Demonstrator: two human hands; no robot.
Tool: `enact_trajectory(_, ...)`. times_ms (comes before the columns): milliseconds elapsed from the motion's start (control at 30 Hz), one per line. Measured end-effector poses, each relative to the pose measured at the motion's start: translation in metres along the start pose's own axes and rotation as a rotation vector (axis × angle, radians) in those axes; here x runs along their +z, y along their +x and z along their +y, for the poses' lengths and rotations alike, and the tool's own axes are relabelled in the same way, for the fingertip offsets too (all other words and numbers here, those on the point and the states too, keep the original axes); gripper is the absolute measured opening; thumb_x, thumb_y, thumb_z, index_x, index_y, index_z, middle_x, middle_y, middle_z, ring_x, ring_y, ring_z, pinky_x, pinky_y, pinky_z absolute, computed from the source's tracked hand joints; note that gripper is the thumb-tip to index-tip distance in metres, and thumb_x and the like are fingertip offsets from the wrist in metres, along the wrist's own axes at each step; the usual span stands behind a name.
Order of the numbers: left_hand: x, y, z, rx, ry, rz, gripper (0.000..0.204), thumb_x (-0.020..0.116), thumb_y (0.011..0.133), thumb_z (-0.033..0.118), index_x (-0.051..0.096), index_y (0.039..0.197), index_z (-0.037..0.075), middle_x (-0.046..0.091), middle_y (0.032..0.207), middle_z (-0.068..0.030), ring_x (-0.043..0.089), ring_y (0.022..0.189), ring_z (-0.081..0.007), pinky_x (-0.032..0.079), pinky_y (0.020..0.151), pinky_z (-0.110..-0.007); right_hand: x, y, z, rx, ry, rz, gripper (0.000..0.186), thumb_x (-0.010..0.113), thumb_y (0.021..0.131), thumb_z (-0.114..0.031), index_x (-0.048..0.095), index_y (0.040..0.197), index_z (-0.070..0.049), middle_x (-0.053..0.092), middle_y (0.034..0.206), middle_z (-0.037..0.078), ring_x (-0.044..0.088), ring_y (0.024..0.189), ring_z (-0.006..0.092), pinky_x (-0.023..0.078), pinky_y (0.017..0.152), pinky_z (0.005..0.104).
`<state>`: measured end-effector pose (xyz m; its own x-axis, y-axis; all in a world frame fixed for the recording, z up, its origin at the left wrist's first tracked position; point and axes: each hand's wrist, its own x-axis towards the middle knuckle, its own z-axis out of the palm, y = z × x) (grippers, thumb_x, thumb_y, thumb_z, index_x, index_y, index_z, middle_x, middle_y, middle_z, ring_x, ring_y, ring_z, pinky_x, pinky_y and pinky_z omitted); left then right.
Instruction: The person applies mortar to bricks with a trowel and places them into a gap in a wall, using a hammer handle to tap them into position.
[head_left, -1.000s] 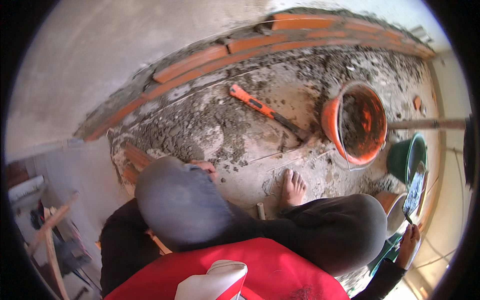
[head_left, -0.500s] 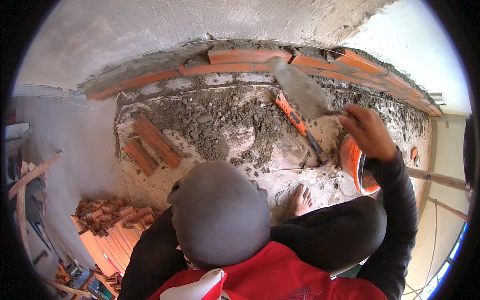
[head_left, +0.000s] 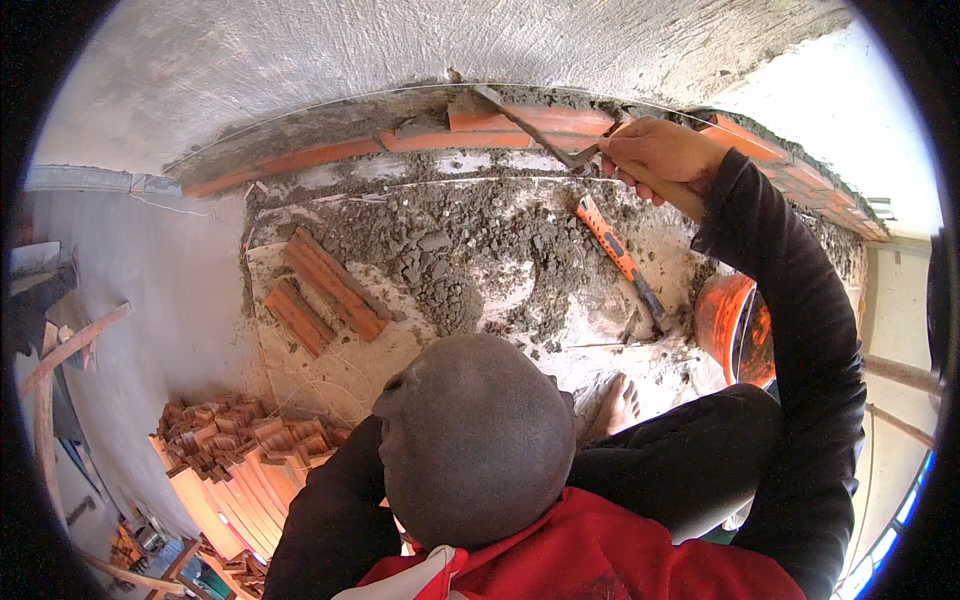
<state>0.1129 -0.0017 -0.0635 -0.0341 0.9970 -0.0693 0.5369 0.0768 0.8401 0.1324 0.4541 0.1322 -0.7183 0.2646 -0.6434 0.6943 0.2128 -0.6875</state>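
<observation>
My right hand is closed around the wooden handle of a trowel, reaching over the far low brick wall. The blade now shows nearly edge-on, angled up to the left, its tip at the left end of a top-course brick. Grey mortar lies on the wall beside and behind that brick. Below my hand, a hammer with an orange-and-black handle rests on the mortar-strewn floor. My left hand is out of sight; only dark cloth shows at the lower left.
A string line runs along the wall. Loose mortar covers the middle floor. Two brick pieces lie at left, stacked bricks nearer. An orange bucket stands by my right arm. A rounded grey form blocks the lower middle.
My right hand has moved up and left, from near the bucket to the wall. The trowel has turned from showing its flat face to nearly edge-on. The hammer stays on the floor.
</observation>
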Motion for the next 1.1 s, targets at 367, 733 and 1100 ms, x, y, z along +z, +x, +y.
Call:
enact_trajectory(367, 0.005, -0.01, 0.01, -0.011, 0.03, -0.015, 0.022, 0.071, 0.081, 0.024, 0.068, 0.087, 0.003, 0.062, 0.069, -0.0089, 0.06, 0.061, -0.0192, 0.049, 0.059, -0.037, -0.045, -0.04, 0.054, 0.072, 0.115, 0.05, 0.037, 0.045, 0.103, -0.029, 0.064, 0.089, -0.001, 0.053, 0.059, 0.001, 0.048, 0.043, 0.008, 0.042, 0.039, 0.0228)
enact_trajectory(733, 0.002, -0.007, 0.011, -0.032, 0.079, -0.036, 0.022, 0.071, 0.081, 0.024, 0.067, 0.088, 0.003, 0.062, 0.07, -0.0092, 0.06, 0.062, -0.02, 0.049, 0.059, -0.038, -0.095, -0.08, 0.099, 0.094, 0.084, 0.158, 0.036, 0.047, 0.102, -0.029, 0.065, 0.086, -0.003, 0.051, 0.056, -0.001, 0.044, 0.04, 0.0067, 0.038, 0.036, 0.0225)
enact_trajectory(1100, -0.016, 0.012, -0.003, -0.052, 0.114, -0.044, 0.023, 0.071, 0.08, 0.024, 0.067, 0.089, 0.004, 0.061, 0.07, -0.0095, 0.06, 0.062, -0.0208, 0.049, 0.059, -0.039, -0.077, -0.08, 0.095, -0.022, -0.344, 0.252, 0.037, 0.049, 0.1, -0.028, 0.062, 0.078, -0.001, 0.048, 0.053, -0.002, 0.046, 0.04, 0.0078, 0.037, 0.038, 0.0249)
